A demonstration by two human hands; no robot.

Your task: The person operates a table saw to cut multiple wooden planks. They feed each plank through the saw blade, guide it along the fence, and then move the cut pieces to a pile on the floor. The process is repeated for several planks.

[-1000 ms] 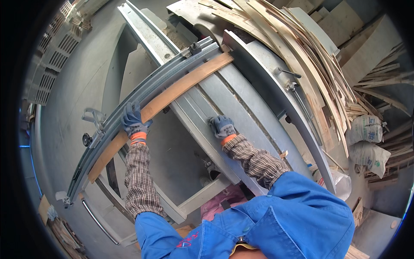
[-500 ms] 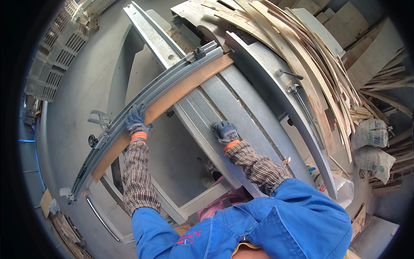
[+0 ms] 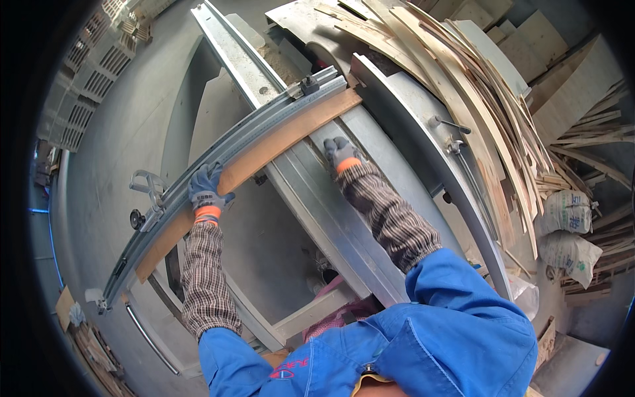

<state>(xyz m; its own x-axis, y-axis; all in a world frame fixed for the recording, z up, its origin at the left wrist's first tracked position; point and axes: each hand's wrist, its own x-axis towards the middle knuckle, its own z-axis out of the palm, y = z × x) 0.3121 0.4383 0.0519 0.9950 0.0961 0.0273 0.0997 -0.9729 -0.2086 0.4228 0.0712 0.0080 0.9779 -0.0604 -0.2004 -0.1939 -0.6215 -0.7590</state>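
My left hand [image 3: 208, 186], in a grey-blue glove with an orange cuff, wraps over a long metal fence [image 3: 258, 127] and the reddish-brown wooden board [image 3: 291, 135] lying along its near side. The thumb lies against the board's near edge. My right hand [image 3: 340, 151], gloved alike, is low over the metal saw table [image 3: 377, 165], just short of the board's right part. Its fingers are curled in, and whatever they may hold is hidden. Both forearms wear checked sleeve covers.
A clamp-like handle [image 3: 147, 192] stands on the fence's far side, left of my left hand. A long side fence [image 3: 430, 145] curves along the right. Beyond it lie piled wood strips [image 3: 489, 112] and white sacks [image 3: 570, 255]. Pallets [image 3: 99, 69] are stacked far left.
My right hand has slid forward over the table, closer to the board, and that arm has stretched out. My left hand keeps its grip; board and fence look almost unmoved.
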